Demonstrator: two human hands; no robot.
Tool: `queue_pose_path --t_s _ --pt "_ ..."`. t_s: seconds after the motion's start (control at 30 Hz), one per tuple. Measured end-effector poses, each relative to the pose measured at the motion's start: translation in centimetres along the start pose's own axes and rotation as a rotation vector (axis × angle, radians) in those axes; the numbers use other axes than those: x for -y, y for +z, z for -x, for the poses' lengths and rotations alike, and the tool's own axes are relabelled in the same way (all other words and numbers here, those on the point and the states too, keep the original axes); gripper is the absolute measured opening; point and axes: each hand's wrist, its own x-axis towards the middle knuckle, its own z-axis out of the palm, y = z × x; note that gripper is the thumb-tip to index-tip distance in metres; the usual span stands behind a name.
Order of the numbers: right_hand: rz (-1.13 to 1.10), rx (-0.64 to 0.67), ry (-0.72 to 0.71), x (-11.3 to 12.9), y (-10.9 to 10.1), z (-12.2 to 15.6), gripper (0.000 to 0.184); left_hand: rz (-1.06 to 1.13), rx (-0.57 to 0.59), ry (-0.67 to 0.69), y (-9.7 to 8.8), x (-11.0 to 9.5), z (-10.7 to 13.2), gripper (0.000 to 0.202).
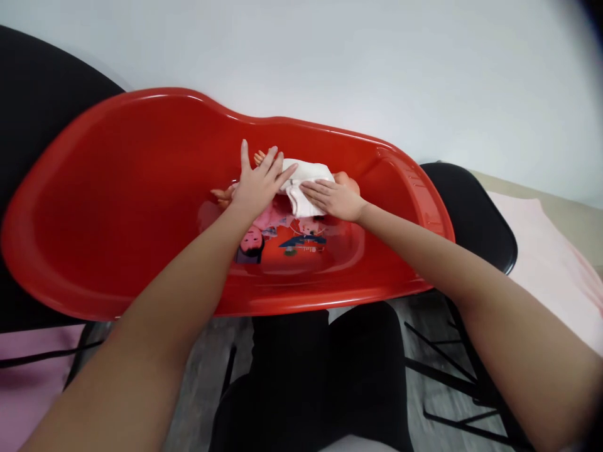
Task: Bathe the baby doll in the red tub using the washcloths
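Note:
In the head view a doll (pixel 347 182) lies in a red baby bathtub (pixel 117 182), partly covered by a white cloth (pixel 308 171). Bare skin-coloured parts of the doll show at both ends of the cloth; its face cannot be seen. My left hand (pixel 258 185) is over the doll's left end, fingers spread, with the fingertips at the cloth's edge. Flat on the cloth rests my right hand (pixel 335 198), its fingers stretched out and close together. Printed cartoon figures (pixel 282 235) show on the tub's floor just below both hands.
A black round-edged surface (pixel 42 94) lies beneath the tub's left end. At its right end is a black seat (pixel 475 213), with pale pink cloth (pixel 541 251) beyond. A white wall (pixel 330 56) rises behind. My black-clad legs (pixel 325 376) are below the near rim.

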Motion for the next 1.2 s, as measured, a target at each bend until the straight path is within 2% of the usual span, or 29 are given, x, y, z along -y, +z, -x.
queue_pose_path --t_s 0.13,0.23,0.3,0.37,0.47,0.57,0.63,0.8,0.9,0.97,1.07,1.2 --pt "-0.094 0.082 0.003 -1.1 3.0 4.0 0.061 -0.005 -0.025 -0.003 0.4 0.4 0.1 0.061" --pt "-0.148 0.146 0.01 -1.8 3.8 7.3 0.063 -0.016 -0.029 0.0 0.4 0.4 0.1 0.068" --pt "-0.168 0.179 0.001 -2.4 2.9 8.8 0.063 -0.021 -0.024 -0.015 0.2 0.2 0.1 0.07" --pt "-0.179 0.168 -0.008 -3.2 1.0 9.6 0.062 -0.02 -0.011 -0.039 -0.1 -0.2 0.1 0.069" --pt "-0.179 0.062 0.034 -4.1 -2.0 9.8 0.06 -0.008 0.007 -0.058 -0.8 -0.7 0.0 0.066" --pt "-0.139 -0.014 0.132 -4.3 -2.9 9.4 0.058 0.007 0.01 -0.073 -1.0 -0.9 -0.1 0.062" --pt "-0.119 -0.002 0.162 -4.1 -2.0 9.3 0.057 0.003 0.01 -0.078 -0.9 -0.9 -0.1 0.059" --pt "-0.102 0.053 0.137 -3.0 2.1 10.7 0.059 -0.007 -0.001 -0.06 -0.8 -1.0 0.0 0.06" --pt "-0.128 0.12 0.075 -2.5 4.0 12.0 0.059 -0.007 0.007 -0.068 -1.2 -1.4 0.0 0.062" --pt "-0.172 0.201 0.009 -2.4 4.4 12.6 0.057 -0.014 0.02 -0.079 -1.5 -1.7 0.1 0.063" --pt "-0.212 0.237 -0.079 -2.5 2.8 12.4 0.056 -0.014 0.026 -0.083 -1.4 -1.6 0.0 0.063" --pt "-0.145 0.091 -0.054 -1.9 -2.5 9.0 0.056 -0.012 0.028 -0.076 -0.3 -0.7 -0.4 0.064"
